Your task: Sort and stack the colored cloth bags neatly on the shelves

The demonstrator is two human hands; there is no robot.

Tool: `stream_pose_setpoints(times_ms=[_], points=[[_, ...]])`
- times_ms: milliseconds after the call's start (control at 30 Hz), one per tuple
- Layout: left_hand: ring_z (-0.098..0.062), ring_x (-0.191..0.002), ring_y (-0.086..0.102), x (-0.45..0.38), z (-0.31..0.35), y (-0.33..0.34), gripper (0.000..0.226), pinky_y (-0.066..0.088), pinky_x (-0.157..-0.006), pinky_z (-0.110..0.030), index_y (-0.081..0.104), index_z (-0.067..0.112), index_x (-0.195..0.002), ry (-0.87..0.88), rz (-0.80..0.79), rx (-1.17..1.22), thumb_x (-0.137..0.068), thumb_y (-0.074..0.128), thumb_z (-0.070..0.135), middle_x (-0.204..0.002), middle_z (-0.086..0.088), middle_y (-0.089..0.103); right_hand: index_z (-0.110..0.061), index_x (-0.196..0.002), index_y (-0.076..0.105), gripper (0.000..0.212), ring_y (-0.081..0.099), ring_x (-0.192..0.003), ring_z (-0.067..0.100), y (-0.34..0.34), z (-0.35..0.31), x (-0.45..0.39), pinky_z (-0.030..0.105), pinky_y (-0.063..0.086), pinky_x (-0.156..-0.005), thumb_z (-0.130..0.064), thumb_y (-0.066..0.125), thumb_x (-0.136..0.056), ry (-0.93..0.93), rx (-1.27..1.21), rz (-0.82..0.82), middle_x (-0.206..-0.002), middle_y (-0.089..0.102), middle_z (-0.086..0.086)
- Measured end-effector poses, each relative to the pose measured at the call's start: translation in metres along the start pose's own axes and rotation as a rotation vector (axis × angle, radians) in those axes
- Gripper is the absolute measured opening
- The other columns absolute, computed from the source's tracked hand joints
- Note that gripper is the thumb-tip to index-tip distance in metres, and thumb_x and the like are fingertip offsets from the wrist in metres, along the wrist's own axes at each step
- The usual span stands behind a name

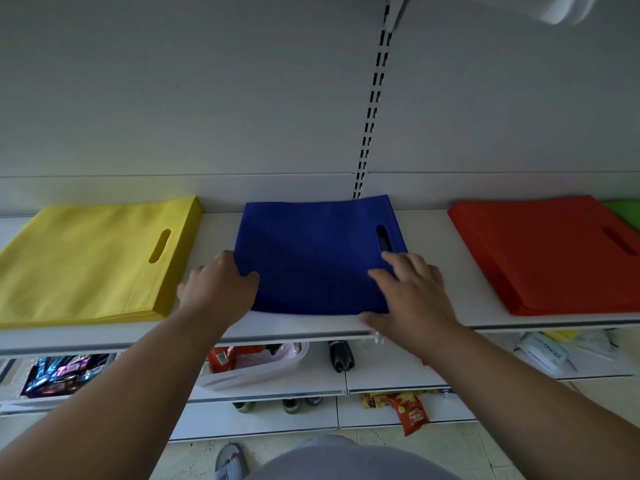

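**Both hands on the blue bags**

Where the left hand (221,285) meets the blue bags (315,258), its fingers curl round the stack's near left corner, thumb lying on the top sheet; the right hand (412,296) lies flat with fingers spread and straight on the near right corner, its thumb down along the front edge, gripping nothing. These bags are flat, roughly square sheets of matte, faintly dimpled fabric, each with a long oval handle slot cut near the right edge; they sit in the middle of a smooth white shelf (433,306), their far edge close to the back panel.

Well apart to the left lies a thicker stack of yellow bags (90,261) of the same cloth and cut, layered edges showing at its near corner; well apart to the right lies a stack of red bags (547,254), with a green bag (625,211) just beyond it at the picture's edge.

Behind the blue stack a slotted metal upright (372,109) climbs the plain grey-white wall panel.

Below the shelf's front lip, lower shelves hold a clear plastic tub (256,368) of packets, glossy foil wrappers (62,374), a dark bottle (341,356) lying on its side, and a red and yellow snack packet (410,410); a grey slipper (231,460) shows on the speckled floor.
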State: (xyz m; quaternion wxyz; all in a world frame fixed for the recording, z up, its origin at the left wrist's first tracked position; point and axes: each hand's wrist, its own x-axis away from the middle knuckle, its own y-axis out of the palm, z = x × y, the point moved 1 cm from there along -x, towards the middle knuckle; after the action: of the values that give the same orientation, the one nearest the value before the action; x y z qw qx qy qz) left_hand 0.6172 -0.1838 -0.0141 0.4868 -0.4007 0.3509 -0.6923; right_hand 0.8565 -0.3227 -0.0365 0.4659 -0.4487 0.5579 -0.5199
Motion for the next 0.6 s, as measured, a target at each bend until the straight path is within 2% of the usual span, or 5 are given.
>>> stream_pose_setpoints(times_ms=[133, 233, 333, 467, 600], points=[[-0.020, -0.100, 0.054, 0.014, 0.009, 0.003, 0.016, 0.041, -0.092, -0.042, 0.046, 0.023, -0.107, 0.230, 0.265, -0.272, -0.096, 0.045, 0.035, -0.095, 0.002, 0.061, -0.024, -0.147, 0.034, 0.079, 0.029, -0.134, 0.025, 0.008, -0.049, -0.018, 0.043, 0.024, -0.110, -0.069, 0.051, -0.084, -0.092, -0.119, -0.060, -0.150, 0.031, 0.002], [-0.016, -0.070, 0.059, 0.011, 0.020, -0.001, 0.017, 0.048, -0.058, -0.030, 0.042, 0.024, -0.113, 0.144, 0.132, 0.220, -0.097, 0.048, 0.028, -0.085, -0.002, 0.061, -0.019, -0.142, 0.039, 0.069, 0.038, -0.126, 0.028, 0.017, -0.071, -0.030, 0.044, 0.031, -0.105, -0.061, 0.050, -0.088, -0.108, -0.115, -0.023, -0.141, 0.041, 0.005], [-0.020, -0.073, 0.061, 0.003, 0.015, -0.008, 0.023, 0.055, -0.065, -0.036, 0.049, 0.025, -0.118, -0.039, 0.022, 0.722, -0.095, 0.052, 0.020, -0.092, -0.007, 0.063, -0.019, -0.131, 0.051, 0.051, 0.045, -0.119, 0.028, 0.016, -0.060, -0.030, 0.043, 0.037, -0.099, -0.040, 0.061, -0.086, -0.026, -0.085, 0.064, -0.130, 0.050, 0.003], [-0.019, -0.079, 0.062, 0.000, -0.009, -0.005, 0.021, 0.051, -0.063, -0.032, 0.051, 0.023, -0.117, 0.022, 0.000, 0.485, -0.097, 0.050, 0.021, -0.093, -0.003, 0.064, -0.018, -0.131, 0.055, 0.063, 0.046, -0.125, 0.031, 0.011, -0.007, -0.009, 0.049, 0.038, -0.100, -0.033, 0.078, -0.074, 0.155, -0.012, 0.113, -0.137, 0.051, 0.008], [-0.014, -0.076, 0.062, -0.001, -0.030, 0.020, 0.027, 0.053, -0.061, -0.032, 0.049, 0.019, -0.118, 0.030, -0.015, 0.123, -0.095, 0.050, 0.034, -0.089, 0.001, 0.061, -0.026, -0.150, 0.030, 0.072, 0.032, -0.138, 0.029, 0.021, 0.020, 0.007, 0.046, 0.034, -0.111, -0.043, 0.063, -0.088, 0.148, -0.122, -0.079, -0.159, 0.019, 0.007]])
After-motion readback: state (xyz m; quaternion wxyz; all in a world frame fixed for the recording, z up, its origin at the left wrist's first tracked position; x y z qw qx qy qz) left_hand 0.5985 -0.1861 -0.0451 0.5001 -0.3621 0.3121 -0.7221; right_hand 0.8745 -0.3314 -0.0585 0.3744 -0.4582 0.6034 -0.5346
